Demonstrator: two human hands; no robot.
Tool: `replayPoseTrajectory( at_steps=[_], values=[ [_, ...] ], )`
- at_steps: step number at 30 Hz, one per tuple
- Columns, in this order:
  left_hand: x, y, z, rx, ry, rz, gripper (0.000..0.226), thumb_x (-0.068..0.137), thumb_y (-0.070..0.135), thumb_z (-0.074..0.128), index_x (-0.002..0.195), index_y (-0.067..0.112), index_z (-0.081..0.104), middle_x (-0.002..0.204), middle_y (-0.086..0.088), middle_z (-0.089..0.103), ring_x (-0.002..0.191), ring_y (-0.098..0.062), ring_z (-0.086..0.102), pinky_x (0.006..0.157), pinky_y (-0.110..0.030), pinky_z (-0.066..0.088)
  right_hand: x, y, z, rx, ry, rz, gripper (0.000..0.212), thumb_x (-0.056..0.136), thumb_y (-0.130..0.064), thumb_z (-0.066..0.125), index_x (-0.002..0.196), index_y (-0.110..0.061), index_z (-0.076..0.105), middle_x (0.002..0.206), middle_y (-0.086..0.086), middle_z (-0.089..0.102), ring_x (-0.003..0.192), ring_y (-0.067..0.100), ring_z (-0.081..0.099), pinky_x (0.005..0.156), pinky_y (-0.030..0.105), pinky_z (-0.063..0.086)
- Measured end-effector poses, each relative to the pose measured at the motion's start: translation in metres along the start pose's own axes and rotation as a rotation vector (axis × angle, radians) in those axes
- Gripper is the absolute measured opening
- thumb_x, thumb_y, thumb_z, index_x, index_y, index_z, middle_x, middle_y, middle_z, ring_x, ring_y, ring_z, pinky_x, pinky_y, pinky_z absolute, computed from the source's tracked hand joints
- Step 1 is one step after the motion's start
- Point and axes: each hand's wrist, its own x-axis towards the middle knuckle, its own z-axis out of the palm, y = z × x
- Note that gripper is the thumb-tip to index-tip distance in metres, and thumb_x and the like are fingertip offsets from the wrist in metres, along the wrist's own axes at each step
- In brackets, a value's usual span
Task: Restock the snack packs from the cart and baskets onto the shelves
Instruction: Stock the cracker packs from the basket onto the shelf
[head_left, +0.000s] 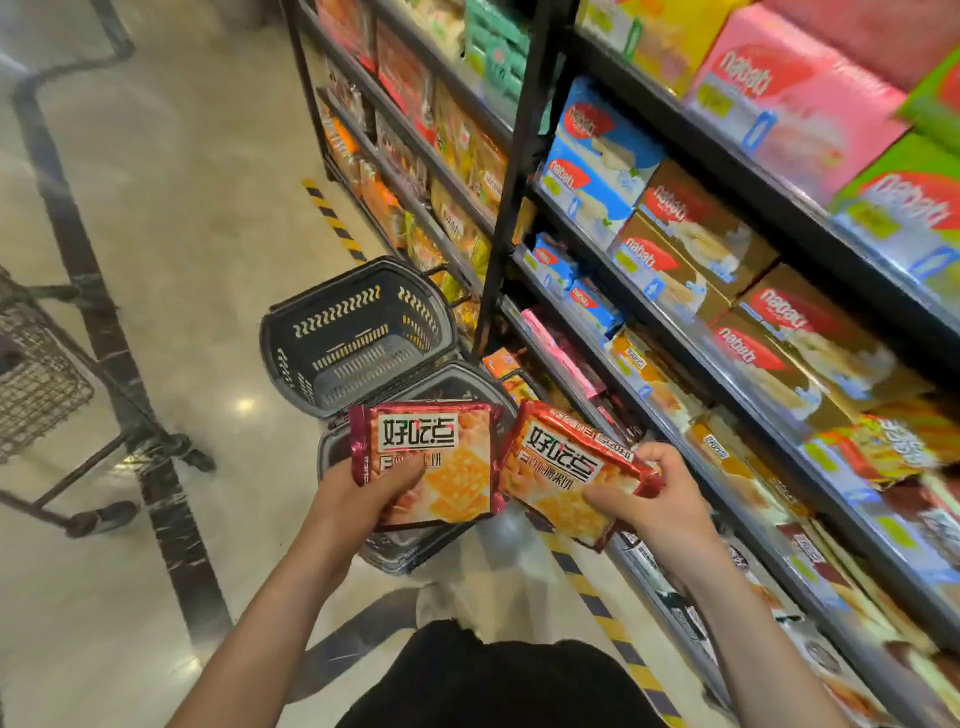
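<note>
I hold two red-and-orange cracker packs with Chinese lettering above the floor baskets. My left hand grips the left pack by its lower left corner, thumb across the front. My right hand grips the right pack by its right end, tilted toward the shelves. Under the packs sits a dark basket, mostly hidden by them. Beyond it a second dark basket looks empty. Black shelves full of snack boxes and packs run along the right.
A wire cart on wheels stands at the left edge. Yellow-black hazard tape marks the floor along the shelf base. Open polished floor lies between cart and baskets. My dark clothing fills the bottom centre.
</note>
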Motion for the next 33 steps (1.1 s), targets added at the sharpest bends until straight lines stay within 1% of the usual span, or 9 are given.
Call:
replayPoseTrajectory(
  at_steps=[4,9,12,17,19,21,25,29,33],
  values=[
    [-0.020,0.019,0.033,0.062,-0.105,0.052,0.024,0.081,0.031,0.078,0.100,0.016,0.077,0.097,-0.006,0.080,0.094,-0.029,0.076,0.088,-0.041,0.058,-0.029,0.006,-0.037,0.235,0.181,-0.073,0.079,0.053,-0.047,0.097,0.117,-0.021,0.059,0.111,0.008,0.077,0.094,0.029,0.077,0.083,0.051,0.061],
    [-0.045,0.030,0.095,0.134,-0.197,0.164,0.010,0.093,0.027,0.070,0.094,0.018,0.073,0.084,0.004,0.080,0.074,-0.010,0.076,0.075,-0.028,0.060,-0.069,0.025,-0.095,0.397,0.402,-0.189,0.026,0.094,-0.020,0.071,0.119,-0.018,0.064,0.107,0.006,0.078,0.094,0.028,0.077,0.079,0.044,0.062],
    [-0.062,0.027,0.137,0.128,-0.254,0.210,0.010,0.098,0.018,0.063,0.096,0.015,0.072,0.084,0.002,0.080,0.069,-0.007,0.074,0.061,-0.015,0.055,-0.096,0.041,-0.135,0.449,0.498,-0.199,0.024,0.097,-0.021,0.069,0.120,-0.016,0.065,0.108,0.008,0.078,0.096,0.030,0.076,0.079,0.045,0.062],
    [-0.095,0.013,0.208,0.163,-0.329,0.244,0.012,0.095,0.019,0.066,0.098,0.012,0.076,0.090,-0.003,0.080,0.080,-0.016,0.074,0.074,-0.029,0.060,-0.153,0.069,-0.196,0.523,0.643,-0.216,0.013,0.099,-0.017,0.064,0.112,-0.015,0.068,0.095,0.002,0.080,0.081,0.016,0.077,0.061,0.025,0.059],
    [-0.110,0.006,0.234,0.186,-0.380,0.256,0.015,0.092,0.022,0.067,0.098,0.011,0.076,0.090,-0.004,0.080,0.078,-0.016,0.075,0.066,-0.025,0.060,-0.176,0.082,-0.217,0.545,0.692,-0.227,0.014,0.100,-0.019,0.063,0.113,-0.015,0.068,0.094,-0.002,0.080,0.085,0.015,0.077,0.065,0.026,0.060],
    [-0.125,0.000,0.259,0.211,-0.444,0.274,0.018,0.088,0.027,0.070,0.095,0.012,0.076,0.089,-0.003,0.080,0.077,-0.015,0.075,0.064,-0.022,0.058,-0.197,0.098,-0.237,0.591,0.736,-0.218,0.019,0.099,-0.025,0.065,0.115,-0.015,0.069,0.104,0.003,0.079,0.098,0.024,0.076,0.085,0.041,0.062],
    [-0.143,-0.009,0.304,0.328,-0.511,0.322,0.048,0.070,0.060,0.084,0.093,0.018,0.080,0.096,-0.002,0.080,0.091,-0.020,0.075,0.088,-0.039,0.058,-0.234,0.124,-0.273,0.685,0.837,-0.194,0.031,0.095,-0.034,0.069,0.122,-0.019,0.067,0.112,0.006,0.078,0.104,0.030,0.074,0.098,0.055,0.055],
    [-0.156,-0.012,0.346,0.375,-0.545,0.365,0.036,0.087,0.047,0.076,0.111,0.020,0.075,0.101,0.003,0.080,0.097,-0.020,0.076,0.094,-0.048,0.057,-0.261,0.137,-0.300,0.739,0.902,-0.182,0.028,0.099,-0.035,0.065,0.124,-0.023,0.064,0.108,-0.001,0.079,0.098,0.024,0.077,0.090,0.049,0.059],
    [-0.162,0.003,0.381,0.439,-0.615,0.409,0.046,0.083,0.058,0.068,0.117,0.027,0.071,0.104,0.009,0.079,0.097,-0.012,0.075,0.096,-0.043,0.055,-0.275,0.137,-0.315,0.741,0.949,-0.203,0.029,0.099,-0.035,0.065,0.125,-0.023,0.064,0.109,0.000,0.078,0.098,0.024,0.076,0.094,0.055,0.058]
  ],
)
